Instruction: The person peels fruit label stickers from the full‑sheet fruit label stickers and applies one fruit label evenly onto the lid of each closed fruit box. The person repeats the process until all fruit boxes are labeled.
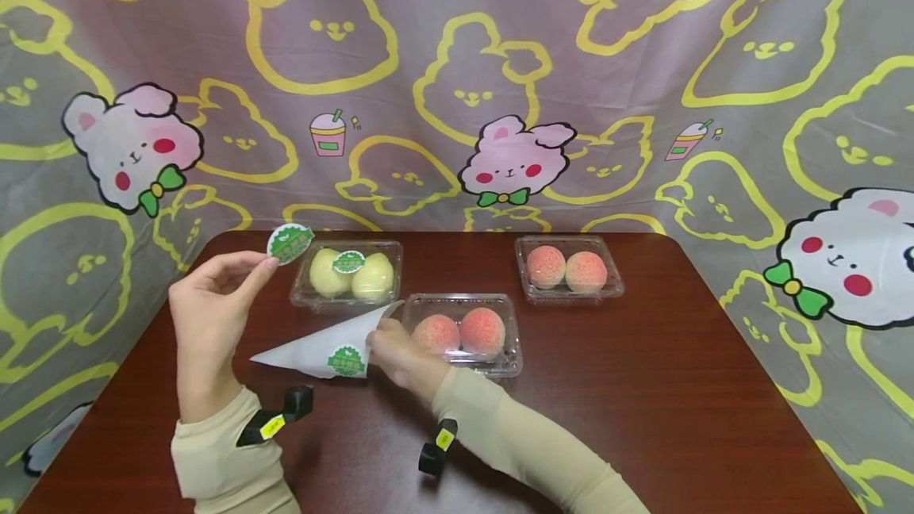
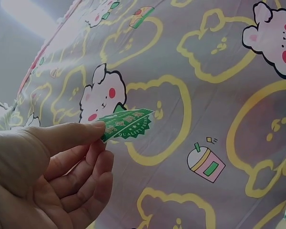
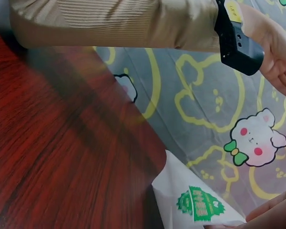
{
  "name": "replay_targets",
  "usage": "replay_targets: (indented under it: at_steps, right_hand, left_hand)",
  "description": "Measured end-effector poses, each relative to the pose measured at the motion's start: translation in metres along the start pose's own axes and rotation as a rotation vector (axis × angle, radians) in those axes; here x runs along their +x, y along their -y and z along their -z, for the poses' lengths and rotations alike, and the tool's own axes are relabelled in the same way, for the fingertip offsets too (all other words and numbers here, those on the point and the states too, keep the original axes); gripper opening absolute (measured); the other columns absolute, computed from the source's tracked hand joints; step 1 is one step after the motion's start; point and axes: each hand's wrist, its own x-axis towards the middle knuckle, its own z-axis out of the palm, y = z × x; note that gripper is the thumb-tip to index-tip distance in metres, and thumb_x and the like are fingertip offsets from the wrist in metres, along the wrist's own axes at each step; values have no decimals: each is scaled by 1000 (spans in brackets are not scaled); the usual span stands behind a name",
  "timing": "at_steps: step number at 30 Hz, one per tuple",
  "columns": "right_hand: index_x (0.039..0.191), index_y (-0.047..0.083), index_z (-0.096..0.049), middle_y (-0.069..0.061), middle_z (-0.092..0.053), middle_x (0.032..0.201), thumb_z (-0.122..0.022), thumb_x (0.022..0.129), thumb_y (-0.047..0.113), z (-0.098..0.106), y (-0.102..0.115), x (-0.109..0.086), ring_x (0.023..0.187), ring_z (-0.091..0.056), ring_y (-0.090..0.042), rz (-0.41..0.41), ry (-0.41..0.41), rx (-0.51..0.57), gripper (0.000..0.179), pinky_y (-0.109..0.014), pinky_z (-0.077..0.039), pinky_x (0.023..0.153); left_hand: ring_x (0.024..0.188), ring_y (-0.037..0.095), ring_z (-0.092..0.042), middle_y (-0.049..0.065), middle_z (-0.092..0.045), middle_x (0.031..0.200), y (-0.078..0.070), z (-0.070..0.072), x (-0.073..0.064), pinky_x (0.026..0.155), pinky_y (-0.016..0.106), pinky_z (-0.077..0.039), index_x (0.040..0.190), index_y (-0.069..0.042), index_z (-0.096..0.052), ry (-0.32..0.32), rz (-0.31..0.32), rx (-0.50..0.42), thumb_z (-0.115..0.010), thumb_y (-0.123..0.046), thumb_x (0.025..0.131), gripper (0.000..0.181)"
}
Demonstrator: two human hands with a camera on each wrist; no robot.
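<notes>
My left hand (image 1: 209, 304) is raised at the left of the head view and pinches a round green-and-white sticker (image 1: 290, 243) between thumb and fingertip. In the left wrist view the sticker (image 2: 128, 125) is slightly bent, with its print facing up. My right hand (image 1: 401, 351) grips the edge of a white backing sheet (image 1: 307, 346) curled into a cone shape. Another green sticker (image 1: 347, 360) is on that sheet. In the right wrist view, the sheet (image 3: 169, 188) also shows green print, while the right hand (image 3: 279, 212) is mostly cut off.
Behind the sheet stands a clear box of two pale yellow-green fruits (image 1: 371, 276), a green sticker on its lid. A clear box of two peaches (image 1: 483, 331) is beside my right hand, another peach box (image 1: 587, 272) farther right. A patterned curtain (image 1: 407, 101) surrounds the brown table (image 1: 643, 403).
</notes>
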Motion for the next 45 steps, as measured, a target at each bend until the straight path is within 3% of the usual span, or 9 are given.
replay_targets:
  at_steps: [3,7,11,15,17,22,29,37,45]
  right_hand:
    - [120,-12,-46,-3,-47,93,-38,75,-12,-1,0,1,83,-50,-12,-16,-20,-4,45,-31,-52,87]
    - [121,-12,-42,-8,-47,103,-43,80,-6,-2,2,0,89,-50,-16,-36,-64,-20,42,-35,-50,94]
    - [130,-15,-36,-21,-43,130,-49,84,2,-1,7,-3,112,-52,-27,-52,-88,-66,51,-46,-42,110]
    - [141,-17,-23,-29,-22,153,-53,86,8,1,16,-9,141,-31,-40,-36,-86,-125,67,-53,-25,119]
    - [138,-16,-27,-28,-23,152,-54,85,9,2,21,-12,144,-22,-41,-21,-82,-135,64,-57,-19,120]
    - [113,-4,-40,-20,-43,125,-52,85,5,5,31,-23,132,-38,-36,11,-25,-76,32,-63,-19,117]
    - [141,-14,-26,-31,-35,147,-49,90,5,18,37,-32,139,-38,-41,-12,53,-76,60,-53,-27,119]
    - [137,-14,-37,-33,-47,136,-48,95,6,36,36,-35,130,-49,-43,22,83,-160,47,-49,-41,111]
    - [133,-15,-41,-39,-51,131,-42,98,5,52,40,-37,122,-56,-44,68,90,-132,40,-49,-45,106]
  left_hand:
    - [71,-2,-60,-30,-64,75,-1,-1,0,62,11,-45,97,1,-73,6,-5,0,-77,-11,81,21]
    - [71,-2,-60,-31,-64,75,-2,-2,0,62,11,-45,97,2,-73,6,-14,-2,-77,-11,80,21]
    - [71,-2,-60,-30,-64,75,-1,-2,1,62,10,-46,97,2,-73,4,-16,-4,-77,-11,80,21]
    - [71,-3,-60,-29,-64,75,-2,-2,2,62,11,-45,96,0,-73,9,-3,-3,-77,-12,80,21]
    - [71,-3,-60,-29,-64,75,-2,-3,2,61,11,-45,96,0,-73,12,6,-1,-78,-13,80,21]
    - [71,-3,-60,-30,-64,74,-4,-5,2,63,10,-45,96,0,-73,23,10,2,-78,-14,80,21]
    - [68,-6,-59,-33,-61,72,-2,-14,1,61,9,-44,96,1,-72,87,-32,25,-77,-12,81,20]
    - [67,-7,-55,-34,-59,71,-1,-25,1,56,12,-41,95,-1,-72,201,-20,67,-75,-13,83,17]
    - [72,-12,-57,-36,-59,74,5,-32,1,62,11,-44,97,0,-71,315,-47,51,-73,-13,85,18]
